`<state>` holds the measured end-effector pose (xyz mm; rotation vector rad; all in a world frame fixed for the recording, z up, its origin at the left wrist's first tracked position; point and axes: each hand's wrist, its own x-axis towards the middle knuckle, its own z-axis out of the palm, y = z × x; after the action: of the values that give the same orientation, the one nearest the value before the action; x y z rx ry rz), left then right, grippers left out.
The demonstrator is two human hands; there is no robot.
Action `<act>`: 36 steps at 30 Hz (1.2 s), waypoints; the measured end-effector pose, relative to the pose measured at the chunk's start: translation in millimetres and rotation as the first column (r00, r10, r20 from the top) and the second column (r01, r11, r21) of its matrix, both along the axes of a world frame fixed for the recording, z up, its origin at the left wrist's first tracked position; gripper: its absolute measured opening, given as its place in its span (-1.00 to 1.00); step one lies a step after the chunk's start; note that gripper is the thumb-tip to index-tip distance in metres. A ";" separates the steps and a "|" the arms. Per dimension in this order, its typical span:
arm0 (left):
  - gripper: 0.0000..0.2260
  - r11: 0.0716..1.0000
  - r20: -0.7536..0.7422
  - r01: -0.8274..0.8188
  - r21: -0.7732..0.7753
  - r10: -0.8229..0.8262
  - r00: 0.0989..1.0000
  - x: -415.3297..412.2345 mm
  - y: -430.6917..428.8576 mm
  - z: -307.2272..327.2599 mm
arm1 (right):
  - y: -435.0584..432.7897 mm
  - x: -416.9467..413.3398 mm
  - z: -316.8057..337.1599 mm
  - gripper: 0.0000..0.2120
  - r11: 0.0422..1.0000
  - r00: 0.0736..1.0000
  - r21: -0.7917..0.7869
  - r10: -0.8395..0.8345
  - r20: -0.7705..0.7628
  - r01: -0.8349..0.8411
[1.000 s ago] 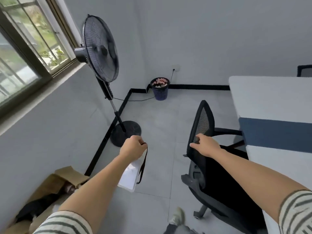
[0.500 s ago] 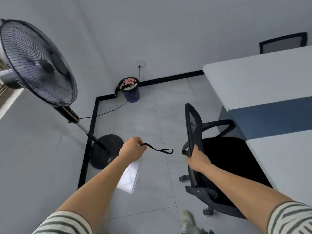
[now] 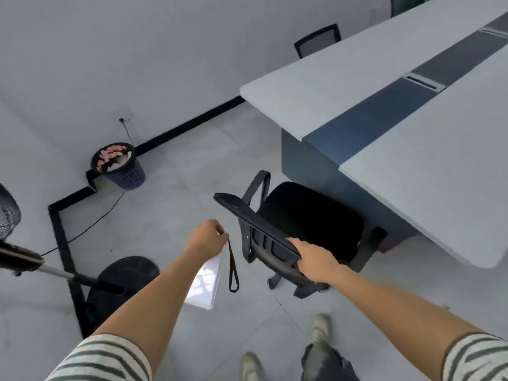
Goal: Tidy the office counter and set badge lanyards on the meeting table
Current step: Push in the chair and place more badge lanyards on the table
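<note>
left hand (image 3: 207, 239): fist closed on black fabric lanyard (image 3: 233, 268), loop and white plastic badge sleeve (image 3: 204, 284) dangling just under it
right hand (image 3: 316, 261): gripping the black mesh office chair (image 3: 308, 215) by its backrest

Chair (image 3: 310, 215) at table (image 3: 357, 78) end, bin (image 3: 121, 171) far left, fan base (image 3: 123, 270) near left, 2nd chair (image 3: 317, 39) behind table

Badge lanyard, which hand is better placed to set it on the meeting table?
Left. The left hand grips the badge lanyard; the right hand is busy holding the chair backrest.
</note>
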<state>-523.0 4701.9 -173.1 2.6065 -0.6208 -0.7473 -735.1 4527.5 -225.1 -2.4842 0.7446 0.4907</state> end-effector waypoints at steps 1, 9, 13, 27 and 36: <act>-0.86 1.000 -0.011 0.015 0.005 -0.015 1.000 -0.7 5.9 -3.6 | 7.2 -9.0 1.2 -0.41 0.999 1.000 -0.032 -0.006 -0.010 0.005; -0.59 1.000 -0.083 -0.026 0.004 0.026 0.996 -29.3 28.9 -18.5 | 36.8 -84.2 0.4 -0.52 0.986 0.996 -0.168 -0.013 -0.086 -0.002; -0.49 0.996 -0.148 -0.033 0.077 0.045 0.988 -56.4 44.8 -24.5 | 40.4 -118.4 -2.1 -0.53 0.975 0.991 -0.216 0.026 -0.135 -0.055; -0.62 0.833 -0.048 0.490 0.257 -0.495 0.868 -104.0 26.3 -21.6 | 26.6 -138.2 0.2 -0.50 0.969 0.977 -0.236 0.015 -0.212 -0.066; -0.62 0.819 0.156 0.534 0.209 -0.567 0.809 -28.4 -28.2 -20.2 | 5.4 -64.1 -10.8 -0.54 0.957 0.969 -0.250 -0.191 -0.155 0.148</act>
<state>-551.4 4673.7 -193.3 2.6807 -1.4920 -0.6972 -799.2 4532.9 -236.0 -2.5849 1.1387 0.5953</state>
